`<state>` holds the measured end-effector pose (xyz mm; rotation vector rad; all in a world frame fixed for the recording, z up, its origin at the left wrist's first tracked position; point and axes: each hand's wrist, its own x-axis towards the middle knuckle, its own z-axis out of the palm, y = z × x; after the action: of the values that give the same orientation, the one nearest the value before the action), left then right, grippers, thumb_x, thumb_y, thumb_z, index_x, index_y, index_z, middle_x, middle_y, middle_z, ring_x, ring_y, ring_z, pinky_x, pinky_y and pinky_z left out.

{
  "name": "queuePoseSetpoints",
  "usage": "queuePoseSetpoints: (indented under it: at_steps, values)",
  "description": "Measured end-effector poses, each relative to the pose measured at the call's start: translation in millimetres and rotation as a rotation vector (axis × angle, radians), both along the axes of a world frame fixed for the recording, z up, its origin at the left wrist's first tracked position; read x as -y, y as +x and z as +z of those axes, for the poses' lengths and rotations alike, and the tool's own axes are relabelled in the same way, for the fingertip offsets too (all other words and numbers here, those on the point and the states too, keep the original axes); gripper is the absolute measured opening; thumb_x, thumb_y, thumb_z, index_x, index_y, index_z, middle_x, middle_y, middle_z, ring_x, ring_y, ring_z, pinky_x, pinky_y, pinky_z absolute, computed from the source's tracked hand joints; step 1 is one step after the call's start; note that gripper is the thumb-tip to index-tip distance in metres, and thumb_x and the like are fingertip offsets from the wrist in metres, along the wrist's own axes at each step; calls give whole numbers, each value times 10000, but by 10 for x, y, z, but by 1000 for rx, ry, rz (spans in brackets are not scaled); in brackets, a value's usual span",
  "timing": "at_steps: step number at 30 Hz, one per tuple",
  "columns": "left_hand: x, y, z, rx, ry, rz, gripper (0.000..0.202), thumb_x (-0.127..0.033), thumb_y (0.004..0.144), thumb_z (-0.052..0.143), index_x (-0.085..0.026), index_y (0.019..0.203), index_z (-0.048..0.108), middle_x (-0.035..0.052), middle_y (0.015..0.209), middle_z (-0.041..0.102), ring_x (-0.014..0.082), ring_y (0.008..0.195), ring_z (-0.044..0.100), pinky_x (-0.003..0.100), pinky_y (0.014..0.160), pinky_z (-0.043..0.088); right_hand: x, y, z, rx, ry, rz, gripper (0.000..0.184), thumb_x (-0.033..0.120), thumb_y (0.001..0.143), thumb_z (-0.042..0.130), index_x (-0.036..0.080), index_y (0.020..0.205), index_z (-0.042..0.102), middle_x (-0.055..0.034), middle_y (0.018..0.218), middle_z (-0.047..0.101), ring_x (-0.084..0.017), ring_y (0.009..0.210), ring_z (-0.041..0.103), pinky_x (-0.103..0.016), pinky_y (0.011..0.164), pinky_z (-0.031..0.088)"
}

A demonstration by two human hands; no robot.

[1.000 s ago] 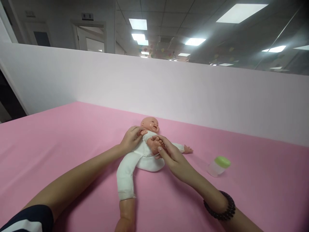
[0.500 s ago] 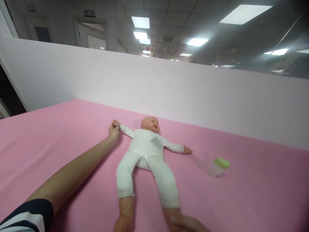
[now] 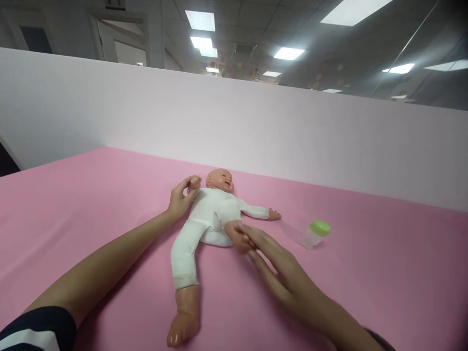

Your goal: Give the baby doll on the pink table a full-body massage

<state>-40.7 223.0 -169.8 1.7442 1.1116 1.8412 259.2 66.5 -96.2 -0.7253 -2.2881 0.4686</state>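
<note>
A baby doll (image 3: 214, 207) in a white cloth suit lies on its back on a pink surface (image 3: 109, 195). My left hand (image 3: 180, 197) grips the doll's hand on the left side, close beside its head. With thumb and fingers, my right hand (image 3: 274, 263) holds the doll's foot on the right side; that leg is bent up toward the belly. The other leg (image 3: 185, 282) lies stretched toward me, its foot bare. The doll's arm (image 3: 259, 212) on the right rests spread out on the surface.
A small clear bottle with a green cap (image 3: 315, 234) lies to the right of the doll. Behind the surface runs a white panel (image 3: 237, 126). Beyond it are a door (image 3: 127, 46) and lit ceiling panels.
My left hand has brought the doll's arm in toward its head. My right hand has pushed the leg on the right up, bending it toward the belly. The view has shifted slightly.
</note>
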Motion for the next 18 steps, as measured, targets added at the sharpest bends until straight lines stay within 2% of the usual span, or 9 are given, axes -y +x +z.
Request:
queuePoseSetpoints:
  at_steps: [2, 4, 8, 11, 14, 16, 18]
  values:
    - [77, 58, 0, -271, 71, -80, 336, -285, 947, 626, -240, 1277, 675, 77, 1277, 712, 238, 1198, 654, 408, 1076, 491, -237, -202, 31, 11, -35, 20, 491, 261, 1079, 410, 279, 1570, 410, -80, 1559, 494, -222, 1458, 464, -442, 1205, 435]
    - [110, 65, -13, -429, 114, -124, 330, -276, 967, 590, -242, 1282, 680, 85, 1257, 728, 237, 1185, 666, 415, 1057, 506, -437, -364, -5, -7, -60, 41, 481, 308, 1092, 383, 271, 1571, 397, -86, 1566, 483, -220, 1461, 457, -460, 1204, 433]
    - [111, 18, -29, -487, 109, -103, 315, -289, 987, 565, -237, 1278, 673, 89, 1212, 739, 220, 1091, 694, 385, 969, 547, -564, -477, -103, -92, -75, 16, 470, 338, 1097, 373, 281, 1564, 376, -89, 1575, 461, -215, 1463, 443, -464, 1228, 397]
    - [77, -1, -55, -379, 24, -31, 335, -339, 980, 590, -232, 1292, 647, 89, 1268, 711, 229, 1137, 671, 395, 1004, 529, -394, -344, -81, -143, -90, -15, 447, 315, 1093, 396, 306, 1539, 384, -81, 1550, 488, -208, 1455, 453, -445, 1220, 410]
    - [-37, -50, -126, -99, -40, 49, 401, -340, 927, 653, -224, 1308, 606, 95, 1348, 661, 245, 1243, 618, 420, 1100, 475, -77, -75, -15, -93, -105, 3, 442, 259, 1085, 402, 351, 1517, 407, -60, 1520, 519, -190, 1431, 486, -385, 1185, 457]
    - [-155, -133, -188, 88, -79, 113, 384, -344, 919, 648, -214, 1273, 578, 111, 1326, 648, 245, 1228, 620, 426, 1093, 481, 151, 115, -24, -7, -132, 46, 473, 211, 1073, 397, 379, 1515, 415, -51, 1495, 544, -183, 1405, 520, -342, 1146, 497]
    - [-274, -251, -246, 212, -116, 196, 333, -364, 931, 617, -202, 1214, 552, 128, 1233, 654, 246, 1163, 639, 440, 1043, 513, 340, 265, -118, 58, -150, 118, 498, 203, 1047, 469, 408, 1501, 440, -40, 1492, 555, -195, 1391, 541, -300, 1094, 537]
